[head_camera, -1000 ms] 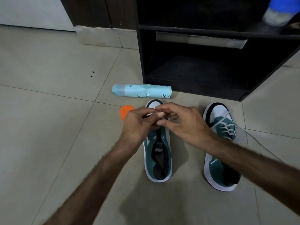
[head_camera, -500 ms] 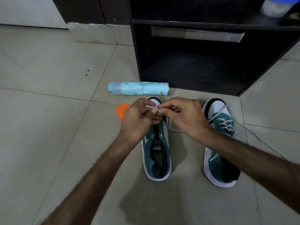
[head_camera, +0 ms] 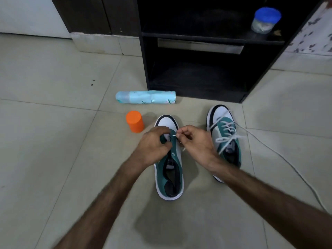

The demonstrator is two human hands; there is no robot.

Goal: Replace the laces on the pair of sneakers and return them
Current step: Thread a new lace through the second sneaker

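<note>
Teal-and-white canvas marks both sneakers, which stand on the pale tiled floor with toes toward twelve o'clock.

Head view. The unlaced teal-and-white sneaker sits at frame centre, its tongue exposed and its eyelets bare toward the heel. The left hand is curled over the left eyelet flap near the toe and grips it. The right hand, at three o'clock of the left hand, pinches the stiff tip of a white shoelace between thumb and forefinger, the tip pointing at the upper eyelets of this shoe. Whether the tip has entered an eyelet cannot be told.

The laced teal-and-white sneaker stands at three o'clock of the first, apart from it, partly behind the right forearm. Its white lace crosses several eyelets, and a long loose end trails over the floor toward five o'clock.

An orange plastic cylinder stands upright at ten o'clock of the unlaced shoe, close beside its toe. A light-blue spray can lies on its side at eleven o'clock, just before a black wooden shelf unit. On the unit's upper shelf, at one o'clock, stands a clear jar with a blue lid.
</note>
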